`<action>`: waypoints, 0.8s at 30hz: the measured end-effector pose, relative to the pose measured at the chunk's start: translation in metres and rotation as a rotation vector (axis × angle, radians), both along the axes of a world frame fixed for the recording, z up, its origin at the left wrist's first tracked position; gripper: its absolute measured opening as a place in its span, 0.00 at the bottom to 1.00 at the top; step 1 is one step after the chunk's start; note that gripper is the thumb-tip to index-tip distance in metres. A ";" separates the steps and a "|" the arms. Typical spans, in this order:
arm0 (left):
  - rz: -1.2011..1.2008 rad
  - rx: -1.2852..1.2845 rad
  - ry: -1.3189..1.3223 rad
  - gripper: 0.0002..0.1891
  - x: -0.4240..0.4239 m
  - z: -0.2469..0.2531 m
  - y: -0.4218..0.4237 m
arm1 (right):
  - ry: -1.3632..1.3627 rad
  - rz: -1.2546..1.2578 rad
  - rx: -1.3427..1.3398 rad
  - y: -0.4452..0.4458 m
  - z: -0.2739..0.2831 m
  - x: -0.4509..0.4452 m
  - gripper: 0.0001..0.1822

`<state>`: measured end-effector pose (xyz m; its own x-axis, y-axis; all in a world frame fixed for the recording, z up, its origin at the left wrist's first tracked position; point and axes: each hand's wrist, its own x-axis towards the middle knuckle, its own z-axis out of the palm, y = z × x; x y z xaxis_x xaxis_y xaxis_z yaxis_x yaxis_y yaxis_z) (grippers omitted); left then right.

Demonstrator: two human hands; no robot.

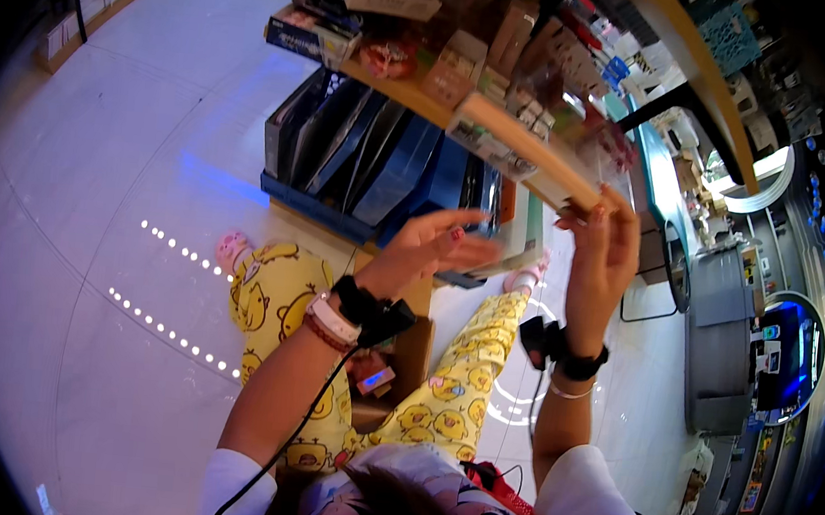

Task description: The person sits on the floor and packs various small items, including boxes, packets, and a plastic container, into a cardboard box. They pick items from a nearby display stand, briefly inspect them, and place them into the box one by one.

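My right hand (600,252) is raised at a shelf, with its thumb and fingers closed around the near right end of a long, narrow box (521,146). The box lies along the shelf's front edge, with an orange-brown top and a printed side. My left hand (432,248) hangs in front of the lower shelf with its fingers apart and nothing in it; motion blurs its fingertips. Behind it stands a blue tray (314,205) packed with upright dark blue packages (394,171). Between my legs is an open cardboard box (415,357) with small items inside.
Small boxes (459,63) crowd the wooden shelf (397,91). A dark blue box (303,33) overhangs its left end. At the right, a black bracket (657,106) and a wooden board (724,101) rise near my right hand. Cables run from both wrist-worn devices (388,322).
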<state>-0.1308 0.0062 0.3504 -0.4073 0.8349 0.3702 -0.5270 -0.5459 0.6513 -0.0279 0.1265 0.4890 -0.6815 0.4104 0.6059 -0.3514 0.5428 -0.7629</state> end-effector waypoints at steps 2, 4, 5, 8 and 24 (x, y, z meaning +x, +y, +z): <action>-0.005 0.219 -0.097 0.40 0.002 0.008 -0.009 | -0.046 0.014 -0.049 -0.038 -0.040 0.017 0.15; -0.046 0.279 -0.203 0.40 0.001 0.005 -0.004 | -0.032 -0.037 -0.084 -0.056 -0.080 0.027 0.17; -0.019 0.240 -0.232 0.38 0.002 0.002 -0.004 | -0.022 -0.058 -0.082 -0.061 -0.104 0.029 0.18; -0.017 0.178 -0.255 0.25 -0.004 -0.002 -0.006 | 0.042 -0.018 -0.185 -0.074 -0.140 0.029 0.16; 0.001 0.007 -0.005 0.27 -0.012 -0.011 0.004 | -0.165 0.103 -0.663 -0.050 -0.143 0.028 0.13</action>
